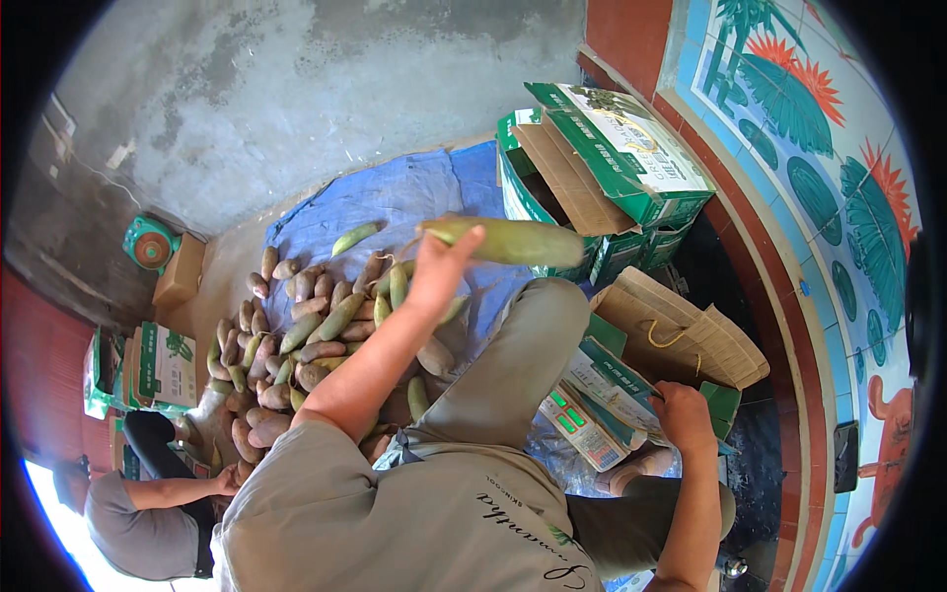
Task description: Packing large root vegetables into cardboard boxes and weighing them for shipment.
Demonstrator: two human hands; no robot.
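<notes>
Green and smooth, the long gourd [513, 240] sits gripped in our left hand [441, 264], fingers wrapped round its near end, lifted above the heap of gourds [306, 340] on the blue tarp [395, 197]. Our right hand [684, 414] clenches the flap of a cardboard box [631, 380]. Held by one end, the heavy gourd could tip and slip.

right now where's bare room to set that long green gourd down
Bare blue tarp lies between the gourd pile and the green cartons, beyond the lone gourd. The grey concrete floor past the tarp is also open. It is crowded at the pile and around the right hand among cartons.
</notes>
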